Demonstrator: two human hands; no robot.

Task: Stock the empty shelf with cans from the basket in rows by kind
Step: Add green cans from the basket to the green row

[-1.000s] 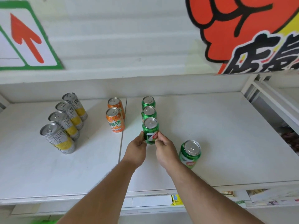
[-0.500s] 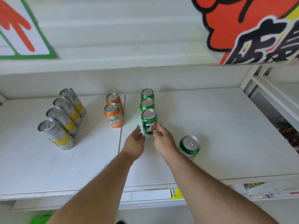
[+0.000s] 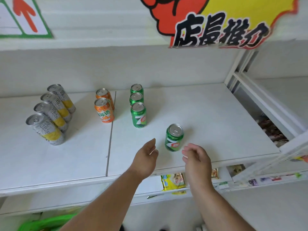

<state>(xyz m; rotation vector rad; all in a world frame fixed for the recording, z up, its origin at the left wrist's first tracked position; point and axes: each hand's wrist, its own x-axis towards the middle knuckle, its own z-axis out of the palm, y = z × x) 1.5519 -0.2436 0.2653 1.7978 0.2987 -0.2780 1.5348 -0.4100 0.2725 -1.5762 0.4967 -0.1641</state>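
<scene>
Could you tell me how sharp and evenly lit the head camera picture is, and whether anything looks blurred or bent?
Head view: soft, even light, with faint shadows beside the cans; the green can near the front is sharp; the yellow sign at the top is smeared by blur; the wide lens bends the shelf edges and tilts the grey cans outward.

Bright, even light fills the scene and washes the white shelf (image 3: 208, 114) almost flat, with pale detail on the far wall. Shadows are soft and faint: a light one falls to the right of the near green can (image 3: 174, 137), and dim ones sit under both hands. The can tops carry small bright glints. The yellow sign (image 3: 221, 25) at the upper right is smeared by motion blur, its black letters soft. Wide-angle distortion bends the shelf edges and leans the silver cans (image 3: 50, 114) outward at the left. The right edge is blurred, and the bottom is dimmer.
</scene>
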